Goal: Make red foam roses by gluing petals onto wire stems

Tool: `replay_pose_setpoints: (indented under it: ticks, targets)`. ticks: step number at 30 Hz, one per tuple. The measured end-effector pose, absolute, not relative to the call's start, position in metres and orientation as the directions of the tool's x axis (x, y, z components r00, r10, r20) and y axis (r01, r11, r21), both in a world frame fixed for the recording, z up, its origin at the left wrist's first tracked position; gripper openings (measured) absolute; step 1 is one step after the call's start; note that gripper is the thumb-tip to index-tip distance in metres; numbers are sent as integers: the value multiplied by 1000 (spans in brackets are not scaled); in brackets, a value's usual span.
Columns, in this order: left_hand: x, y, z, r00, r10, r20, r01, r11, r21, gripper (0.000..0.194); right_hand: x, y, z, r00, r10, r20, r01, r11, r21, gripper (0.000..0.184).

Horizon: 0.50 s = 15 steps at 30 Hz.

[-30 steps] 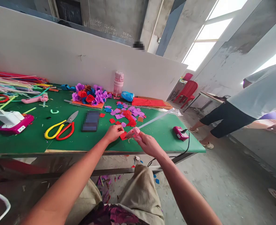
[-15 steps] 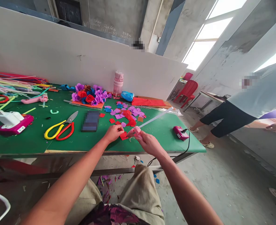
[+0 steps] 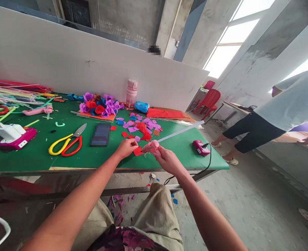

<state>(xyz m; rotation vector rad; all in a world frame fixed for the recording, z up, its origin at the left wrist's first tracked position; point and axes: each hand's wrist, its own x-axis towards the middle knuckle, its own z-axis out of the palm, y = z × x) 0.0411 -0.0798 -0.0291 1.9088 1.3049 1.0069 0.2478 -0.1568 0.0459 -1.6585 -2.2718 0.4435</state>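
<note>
My right hand (image 3: 167, 159) is closed round the handle of a pink hot glue gun (image 3: 151, 146), its nozzle pointing left. From the gun's back a long translucent glue stick (image 3: 181, 131) runs up to the right. Close to the nozzle, my left hand (image 3: 126, 149) is closed in a pinch on a red petal piece (image 3: 137, 151), whose free part shows right of the fingertips. Loose purple petals (image 3: 154, 124) and red petals (image 3: 145, 134) lie scattered just beyond both hands on the green table.
Scissors (image 3: 67, 141) and a phone (image 3: 100, 135) lie on the left. Finished paper flowers (image 3: 101, 105) and a pink bottle (image 3: 131, 94) stand behind. Colourful sticks (image 3: 15, 91) and a power strip (image 3: 15, 139) occupy the far left. Another power strip (image 3: 201, 148) sits right; a person (image 3: 282, 108) stands beyond.
The glue gun has tilted slightly, so the glue stick's far end has swung right and a little down. My left hand keeps its pinch on the red petal.
</note>
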Motion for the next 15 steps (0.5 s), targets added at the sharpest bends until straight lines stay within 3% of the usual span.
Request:
replay_pose_setpoints:
  ticks: [15]
  targets:
    - [40, -79, -29, 231, 939, 255, 485, -338, 807, 10, 242, -158, 41, -307, 951, 42, 869, 298, -395, 26]
